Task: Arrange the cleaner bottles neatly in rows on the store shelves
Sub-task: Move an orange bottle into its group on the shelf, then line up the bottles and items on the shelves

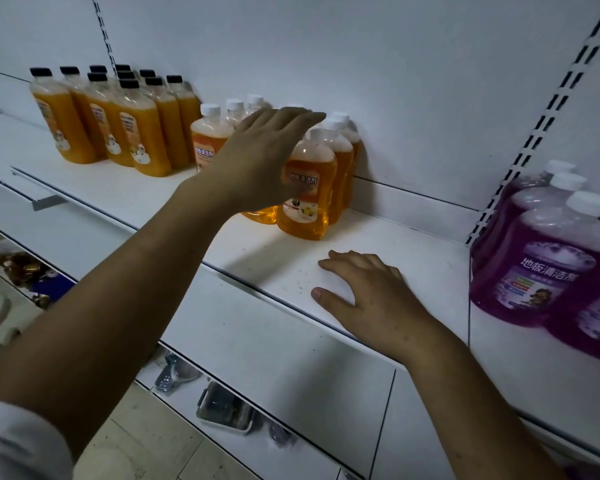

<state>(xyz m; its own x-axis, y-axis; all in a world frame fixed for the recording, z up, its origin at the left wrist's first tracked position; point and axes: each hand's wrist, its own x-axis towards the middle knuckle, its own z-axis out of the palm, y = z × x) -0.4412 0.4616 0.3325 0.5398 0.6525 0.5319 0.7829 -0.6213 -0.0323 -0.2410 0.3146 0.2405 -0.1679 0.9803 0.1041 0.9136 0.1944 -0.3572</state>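
L hand [257, 157] fingers straight, spread over orange cleaner bottles [307, 192] at 12 o'clock on shelf [395, 244], contact unclear, R hand [368, 296] flat, relaxed at 5 o'clock; best nudge w/ flat palm, caps aligned, labels fwd.

White-capped bottles [309, 188] stand between black-capped bottles [118, 123] and large bottles [551, 265].

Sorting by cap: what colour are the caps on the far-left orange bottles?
Black caps; head view.
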